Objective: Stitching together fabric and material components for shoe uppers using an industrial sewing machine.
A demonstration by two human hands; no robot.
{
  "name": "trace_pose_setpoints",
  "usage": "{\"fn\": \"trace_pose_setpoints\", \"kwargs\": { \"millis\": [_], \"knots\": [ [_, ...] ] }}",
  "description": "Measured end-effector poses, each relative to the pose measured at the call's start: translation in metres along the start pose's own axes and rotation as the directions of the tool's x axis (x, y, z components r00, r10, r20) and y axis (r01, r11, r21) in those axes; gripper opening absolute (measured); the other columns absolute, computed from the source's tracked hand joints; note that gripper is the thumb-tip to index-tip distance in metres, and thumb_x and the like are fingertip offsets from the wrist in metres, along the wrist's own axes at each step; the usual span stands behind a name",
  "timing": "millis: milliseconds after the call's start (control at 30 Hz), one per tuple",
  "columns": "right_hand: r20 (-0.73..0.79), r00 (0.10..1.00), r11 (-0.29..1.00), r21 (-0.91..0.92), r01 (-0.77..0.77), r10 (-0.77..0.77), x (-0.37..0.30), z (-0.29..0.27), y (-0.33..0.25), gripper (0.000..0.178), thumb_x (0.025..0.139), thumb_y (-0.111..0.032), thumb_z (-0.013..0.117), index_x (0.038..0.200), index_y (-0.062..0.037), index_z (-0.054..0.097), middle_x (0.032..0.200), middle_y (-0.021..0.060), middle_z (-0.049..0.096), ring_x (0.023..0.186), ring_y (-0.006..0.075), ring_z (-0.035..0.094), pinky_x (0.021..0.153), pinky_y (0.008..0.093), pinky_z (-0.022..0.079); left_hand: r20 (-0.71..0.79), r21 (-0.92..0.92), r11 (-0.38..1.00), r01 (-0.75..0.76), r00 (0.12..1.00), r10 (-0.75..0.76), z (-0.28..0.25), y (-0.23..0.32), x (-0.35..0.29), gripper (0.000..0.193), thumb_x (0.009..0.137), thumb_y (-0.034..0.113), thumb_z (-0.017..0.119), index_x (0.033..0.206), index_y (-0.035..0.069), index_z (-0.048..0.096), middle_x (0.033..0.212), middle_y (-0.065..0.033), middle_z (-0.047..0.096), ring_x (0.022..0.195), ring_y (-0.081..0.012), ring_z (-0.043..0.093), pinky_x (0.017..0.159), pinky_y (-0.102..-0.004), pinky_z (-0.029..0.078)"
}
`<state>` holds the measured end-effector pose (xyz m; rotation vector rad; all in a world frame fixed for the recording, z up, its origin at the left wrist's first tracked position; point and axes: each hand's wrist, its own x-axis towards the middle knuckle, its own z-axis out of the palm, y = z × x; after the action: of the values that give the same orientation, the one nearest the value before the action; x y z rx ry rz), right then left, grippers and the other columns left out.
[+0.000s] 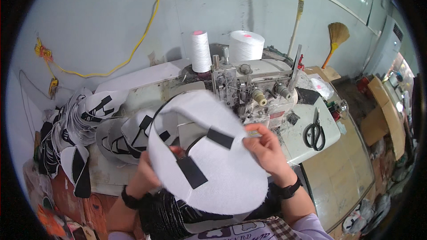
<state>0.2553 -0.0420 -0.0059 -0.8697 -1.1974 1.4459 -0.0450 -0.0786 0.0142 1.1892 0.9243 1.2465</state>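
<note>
Between my two hands is a white, fuzzy shoe upper with a large opening and two black rectangular patches. My left hand is closed on its left edge, and the fabric partly covers the fingers. On the right edge, my right hand pinches the fabric between thumb and fingers. The piece is tilted above my lap, in front of an overlock sewing machine. A stack of dark and pale pieces lies on my lap, partly hidden under the upper.
A heap of similar uppers lies on the table at left, with more pieces closer in. White thread cones stand behind the machine. Black scissors rest on the machine's right side. A cardboard box and a broom are farther right.
</note>
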Motion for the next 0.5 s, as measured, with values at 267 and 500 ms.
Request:
{"fn": "trace_pose_setpoints", "kwargs": {
  "millis": [267, 500],
  "knots": [
    [0.034, 0.996, 0.992, -0.098, -0.079, 0.083, -0.005, 0.036, 0.023, 0.027, 0.095, -0.011, 0.053, 0.12, -0.0046, 0.061, 0.084, -0.0027, 0.063, 0.07, 0.0026, 0.055, 0.063, 0.0184, 0.046, 0.019, -0.562, 0.827, -0.019, 0.999, 0.035, 0.019, 0.011, 0.088, 0.035, 0.098, 0.036, 0.046, 0.092, 0.004, 0.059, 0.104, -0.0147, 0.064, 0.109, -0.027, 0.057, 0.099, -0.0378, 0.042],
    [0.235, 0.965, 0.984, 0.101, -0.148, 0.121, 0.004, 0.046, 0.029, 0.031, 0.097, -0.011, 0.05, 0.127, -0.0042, 0.055, 0.086, 0.0035, 0.066, 0.074, 0.0064, 0.062, 0.065, 0.0203, 0.049, -0.172, -0.629, 0.777, 0.007, 0.974, -0.148, -0.036, 0.024, 0.065, 0.033, 0.094, 0.03, 0.055, 0.116, 0.007, 0.055, 0.11, -0.0084, 0.064, 0.106, -0.0246, 0.059, 0.099, -0.0409, 0.041]
  ]
}}
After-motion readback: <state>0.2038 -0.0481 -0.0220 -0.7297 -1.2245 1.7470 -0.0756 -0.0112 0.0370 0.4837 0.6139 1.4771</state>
